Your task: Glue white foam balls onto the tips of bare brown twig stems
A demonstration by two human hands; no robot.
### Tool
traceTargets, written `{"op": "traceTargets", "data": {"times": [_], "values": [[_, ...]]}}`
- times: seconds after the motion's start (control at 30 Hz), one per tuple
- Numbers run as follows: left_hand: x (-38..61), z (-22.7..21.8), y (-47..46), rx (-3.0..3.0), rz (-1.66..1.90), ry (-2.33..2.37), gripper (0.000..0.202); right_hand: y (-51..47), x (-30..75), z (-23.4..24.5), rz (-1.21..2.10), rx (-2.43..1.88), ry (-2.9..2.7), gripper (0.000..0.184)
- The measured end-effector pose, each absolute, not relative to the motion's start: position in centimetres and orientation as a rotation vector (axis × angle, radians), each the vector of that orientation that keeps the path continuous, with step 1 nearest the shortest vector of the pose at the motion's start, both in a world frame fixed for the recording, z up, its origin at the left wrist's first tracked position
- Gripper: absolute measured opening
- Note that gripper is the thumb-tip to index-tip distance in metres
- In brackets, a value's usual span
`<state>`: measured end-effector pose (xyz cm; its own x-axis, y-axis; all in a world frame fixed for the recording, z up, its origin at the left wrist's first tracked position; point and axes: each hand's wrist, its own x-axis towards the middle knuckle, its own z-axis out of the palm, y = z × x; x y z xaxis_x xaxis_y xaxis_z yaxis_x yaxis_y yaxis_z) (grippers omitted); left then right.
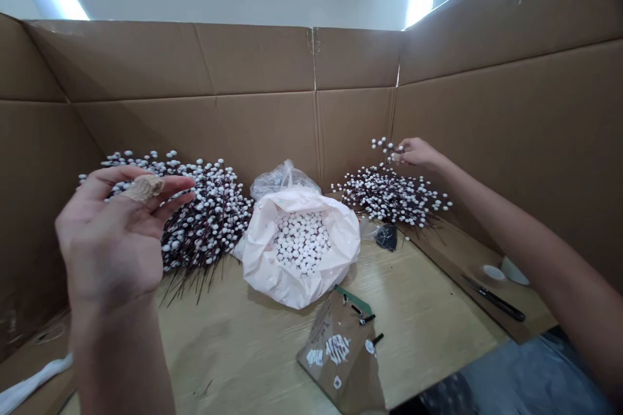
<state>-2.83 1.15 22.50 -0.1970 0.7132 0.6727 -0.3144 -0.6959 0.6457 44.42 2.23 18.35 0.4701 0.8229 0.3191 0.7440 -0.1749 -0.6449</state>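
Observation:
On the left, my left hand (114, 233) is raised with its fingers apart and loosely curled, and I see nothing in it. Beige wrapping (143, 188) covers its thumb. Behind that hand lies a large heap of white berry stems (207, 207) with dark stalks. My right hand (416, 152) reaches to the back right, its fingers pinched on a berry stem (387, 148) with several white berries. That stem is just above a smaller pile of berry stems (389, 198). Between the two piles stands an open white bag (263, 272) of loose white balls (302, 243).
Cardboard walls (263, 61) enclose the table (233, 350). A clear plastic bag (285, 178) sits behind the white bag. At front centre is a cardboard piece (324, 343) with black pegs. A black-handled knife (496, 298), a tape roll (494, 272) and a small dark bundle (386, 237) lie rightward.

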Motion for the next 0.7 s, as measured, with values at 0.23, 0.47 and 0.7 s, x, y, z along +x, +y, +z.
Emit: {"op": "traceTargets", "data": {"times": [0.23, 0.47, 0.7], "values": [[-0.7, 20.9, 1.4, 1.595, 1.623, 0.472, 0.014, -0.2, 38.7, 21.2, 0.557, -1.458, -1.384, 0.016], [3.2, 17.5, 0.7, 2.005, 0.75, 0.593, 0.036, -2.2, 26.6, 19.7, 0.936, -0.9, -1.316, 0.012], [4.4, 13.8, 1.4, 1.976, 0.547, 0.566, 0.034, -0.8, 20.5, 16.4, 1.028, -0.682, -1.193, 0.019]]}}
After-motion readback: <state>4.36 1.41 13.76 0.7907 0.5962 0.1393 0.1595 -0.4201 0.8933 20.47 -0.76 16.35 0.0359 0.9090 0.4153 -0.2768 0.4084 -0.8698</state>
